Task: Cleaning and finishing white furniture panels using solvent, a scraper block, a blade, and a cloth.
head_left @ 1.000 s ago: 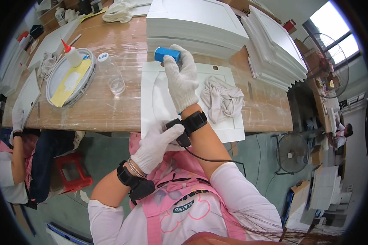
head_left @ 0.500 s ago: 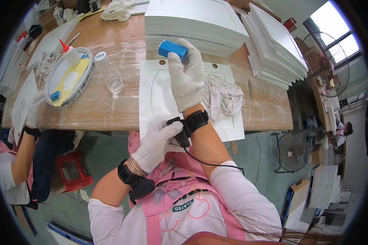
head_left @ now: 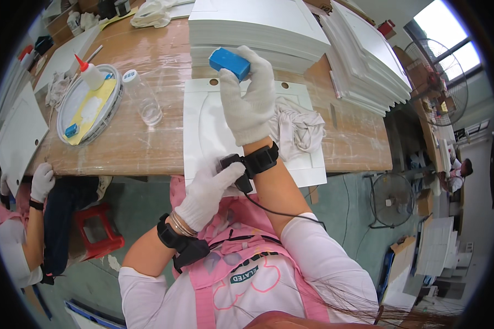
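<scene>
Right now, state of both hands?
Left hand: fingers on the black device strapped to the right wrist; grip cannot be told.
Right hand: closed on the blue block.

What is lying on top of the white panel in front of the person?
On the white panel lies a crumpled grey-white cloth. The right hand, holding a blue block, and the forearm cover part of its surface; that part cannot be seen.

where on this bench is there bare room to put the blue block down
Bare wood lies between the clear bottle and the white panel, and right of the crumpled rag toward the table edge. It is crowded by the round tray and the stacked panels.
</scene>
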Demonstrator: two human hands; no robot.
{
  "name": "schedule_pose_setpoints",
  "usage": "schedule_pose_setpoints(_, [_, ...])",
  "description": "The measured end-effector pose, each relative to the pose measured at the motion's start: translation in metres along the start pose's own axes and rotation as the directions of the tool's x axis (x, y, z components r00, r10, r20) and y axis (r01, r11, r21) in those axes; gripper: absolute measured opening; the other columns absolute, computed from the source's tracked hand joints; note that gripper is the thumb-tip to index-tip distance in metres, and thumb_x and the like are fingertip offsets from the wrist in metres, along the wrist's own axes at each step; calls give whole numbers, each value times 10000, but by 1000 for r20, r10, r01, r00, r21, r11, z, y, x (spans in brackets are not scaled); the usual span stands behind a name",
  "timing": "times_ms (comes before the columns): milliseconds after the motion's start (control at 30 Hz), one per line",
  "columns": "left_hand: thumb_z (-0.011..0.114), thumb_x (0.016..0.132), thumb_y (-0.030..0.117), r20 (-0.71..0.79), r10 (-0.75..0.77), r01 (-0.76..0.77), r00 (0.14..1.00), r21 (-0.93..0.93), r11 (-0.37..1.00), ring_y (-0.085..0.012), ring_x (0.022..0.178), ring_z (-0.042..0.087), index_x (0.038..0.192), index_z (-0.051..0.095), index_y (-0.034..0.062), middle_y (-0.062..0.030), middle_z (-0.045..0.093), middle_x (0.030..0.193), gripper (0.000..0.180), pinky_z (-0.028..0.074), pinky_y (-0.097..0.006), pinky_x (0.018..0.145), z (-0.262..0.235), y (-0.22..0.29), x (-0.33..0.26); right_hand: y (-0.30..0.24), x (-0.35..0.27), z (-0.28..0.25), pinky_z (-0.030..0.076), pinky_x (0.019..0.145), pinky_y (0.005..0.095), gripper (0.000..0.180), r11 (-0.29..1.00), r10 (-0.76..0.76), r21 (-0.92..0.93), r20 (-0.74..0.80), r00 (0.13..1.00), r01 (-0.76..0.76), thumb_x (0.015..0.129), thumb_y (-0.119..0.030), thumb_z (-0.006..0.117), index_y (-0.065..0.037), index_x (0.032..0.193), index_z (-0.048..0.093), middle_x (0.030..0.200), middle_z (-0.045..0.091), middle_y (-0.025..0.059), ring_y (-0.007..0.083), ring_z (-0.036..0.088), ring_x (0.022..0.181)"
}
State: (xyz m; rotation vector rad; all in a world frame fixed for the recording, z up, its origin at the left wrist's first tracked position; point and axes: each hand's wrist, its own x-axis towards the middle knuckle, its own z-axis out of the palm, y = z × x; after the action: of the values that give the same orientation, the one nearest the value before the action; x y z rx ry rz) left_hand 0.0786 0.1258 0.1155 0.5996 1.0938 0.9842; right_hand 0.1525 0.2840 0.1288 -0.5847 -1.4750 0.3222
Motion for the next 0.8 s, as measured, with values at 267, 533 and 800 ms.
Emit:
schedule_pose_setpoints(267, [625,962,190,85,75,-78,994,41,996,-155,929,640,1235,573,-14,-66,641,1079,345,554,-334,871,-2,-17,13,3,-5,5,501,738,342,446,992,-79,-104,-36,996,75,826,-122,747,-48,1229,572,1109,617,143,260,602,909])
schedule_pose_setpoints(533, [647,929,146,84,119,-124,989,58,991,-149,932,649,1181,618,-8,-67,679,1048,296,533,-306,867,-2,-10,13,-7,-7,4,516,773,305,315,487,675,674,114,729,-556,1016,-177,553,8,1269,527,1059,609,80,143,585,942])
schedule_pose_setpoints(800, [673,925,161,87,92,-100,992,103,990,-143,872,667,1147,617,-9,-61,673,1001,286,570,-302,783,0,-7,12,9,-9,-2,532,820,297,328,73,653,835,373,659,-545,1028,-196,533,-3,1291,502,1072,629,89,141,598,846])
